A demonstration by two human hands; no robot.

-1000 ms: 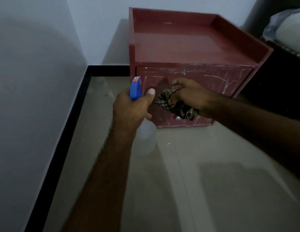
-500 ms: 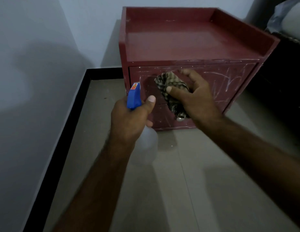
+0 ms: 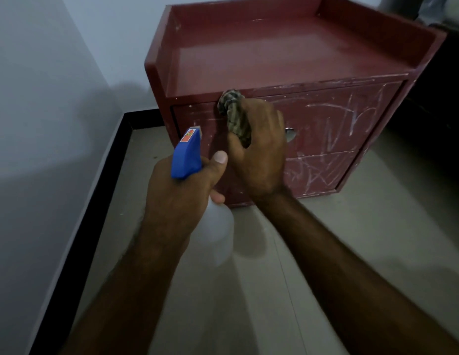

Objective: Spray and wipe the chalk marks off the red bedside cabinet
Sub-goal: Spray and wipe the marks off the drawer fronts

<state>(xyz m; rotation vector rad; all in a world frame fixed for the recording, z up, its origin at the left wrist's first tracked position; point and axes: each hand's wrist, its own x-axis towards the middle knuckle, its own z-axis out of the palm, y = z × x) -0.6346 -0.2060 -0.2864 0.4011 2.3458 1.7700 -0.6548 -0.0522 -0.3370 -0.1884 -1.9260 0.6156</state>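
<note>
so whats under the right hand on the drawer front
A bunched checked cloth, gripped by the right hand against the upper drawer of the red cabinet. The drawer surface beneath cloth and hand is covered, so its state cannot be seen.

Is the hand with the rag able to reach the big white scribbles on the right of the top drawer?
Probably yes. The right hand presses the rag on the same drawer front, left of the scribbles, and nothing stands between them. The left hand, holding the spray bottle, is lower left.
</note>
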